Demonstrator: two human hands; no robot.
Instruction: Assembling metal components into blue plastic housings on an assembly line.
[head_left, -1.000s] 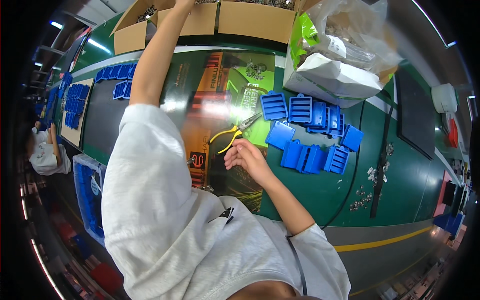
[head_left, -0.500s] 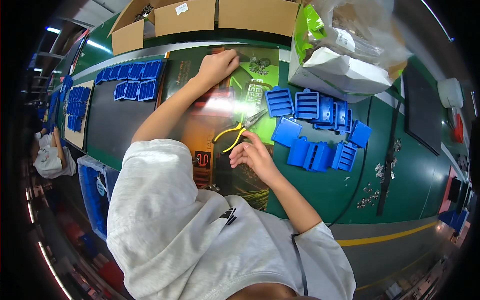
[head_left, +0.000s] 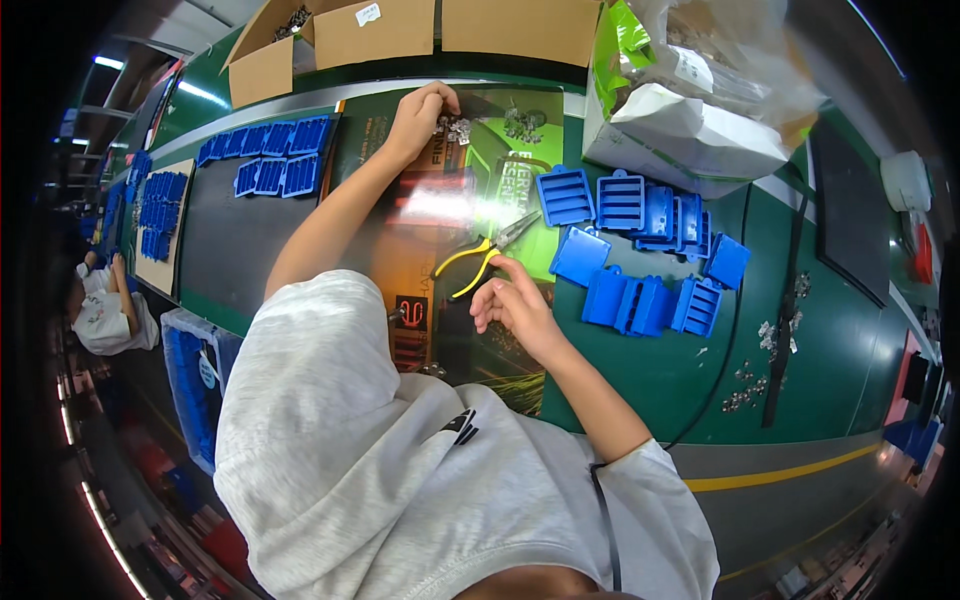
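Observation:
Near the far edge of the mat, my left hand (head_left: 418, 120) is loosely curled, fingers apart, beside a small cluster of metal pieces (head_left: 460, 131). A second cluster of metal pieces (head_left: 524, 124) lies further right on the green part of the mat. Pliers with yellow handles (head_left: 488, 248) rest on the mat, jaws toward the upper right. My right hand (head_left: 516, 308) is just below the pliers, index fingertip at a handle, the other fingers loosely bent around nothing visible. To its right sit several blue slotted plastic housings (head_left: 620, 204), some turned with their flat backs up.
More blue housings (head_left: 284, 175) stand on a dark board at the left. Cardboard boxes (head_left: 380, 40) line the back. A white carton (head_left: 690, 140) with plastic bags is at the back right. A black strap (head_left: 780, 340) and scattered metal bits (head_left: 742, 392) lie on the right.
My left hand has shifted slightly up and left, its fingers loosening, and a cluster of metal pieces now shows beside it. My right hand and the pliers have hardly changed.

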